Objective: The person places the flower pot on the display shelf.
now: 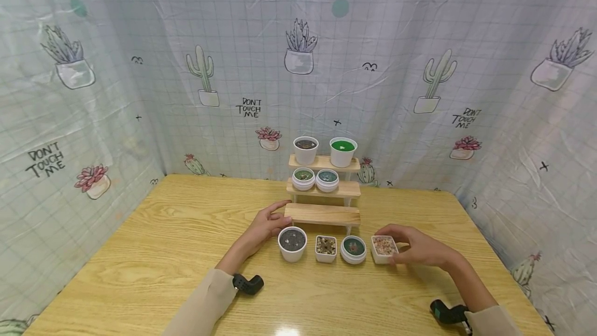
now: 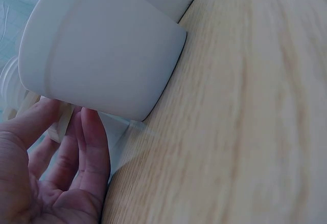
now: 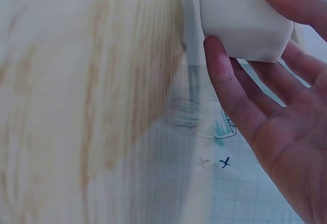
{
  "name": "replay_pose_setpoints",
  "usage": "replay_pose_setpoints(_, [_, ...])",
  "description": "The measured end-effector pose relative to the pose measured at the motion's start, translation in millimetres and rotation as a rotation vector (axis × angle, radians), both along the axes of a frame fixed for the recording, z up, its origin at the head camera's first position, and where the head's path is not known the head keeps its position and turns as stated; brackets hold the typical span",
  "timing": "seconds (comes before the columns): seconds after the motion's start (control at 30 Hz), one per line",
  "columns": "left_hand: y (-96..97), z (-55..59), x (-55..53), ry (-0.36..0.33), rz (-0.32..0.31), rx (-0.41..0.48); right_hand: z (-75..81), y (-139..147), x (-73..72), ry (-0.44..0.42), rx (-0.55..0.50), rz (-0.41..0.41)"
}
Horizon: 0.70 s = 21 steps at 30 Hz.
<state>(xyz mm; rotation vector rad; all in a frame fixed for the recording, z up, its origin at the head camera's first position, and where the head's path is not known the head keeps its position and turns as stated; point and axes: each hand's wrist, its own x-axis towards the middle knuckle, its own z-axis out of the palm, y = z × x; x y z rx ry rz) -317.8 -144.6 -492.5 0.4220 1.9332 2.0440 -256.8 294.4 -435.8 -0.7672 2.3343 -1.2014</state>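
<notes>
My right hand (image 1: 422,248) holds a small square white pot (image 1: 383,249) of pinkish gravel between thumb and fingers. The right wrist view shows its plain white side (image 3: 245,19), with the thumb on one face and fingers on others. At the left end of the lowest step of a three-tier wooden stand (image 1: 322,214), my left hand (image 1: 263,227) grips the board end. In the left wrist view a round white pot (image 2: 107,50) partly hides that grip. In the head view this pot, with dark grey filling (image 1: 292,242), stands right beside the left thumb.
Before the stand are a square pot of pebbles (image 1: 326,249) and a round dark-green-filled pot (image 1: 353,249). The middle step bears two low round pots (image 1: 303,179); the top step bears a grey-filled pot (image 1: 306,150) and a green-filled pot (image 1: 343,151). A patterned curtain (image 1: 354,92) hangs behind the table (image 1: 140,253).
</notes>
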Motion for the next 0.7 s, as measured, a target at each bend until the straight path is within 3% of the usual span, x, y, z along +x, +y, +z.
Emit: replay_pose_setpoints(0.7, [0.6, 0.5, -0.2, -0.003, 0.001, 0.003, 10.5, 2.5, -1.2, 0.027, -0.065, 0.015])
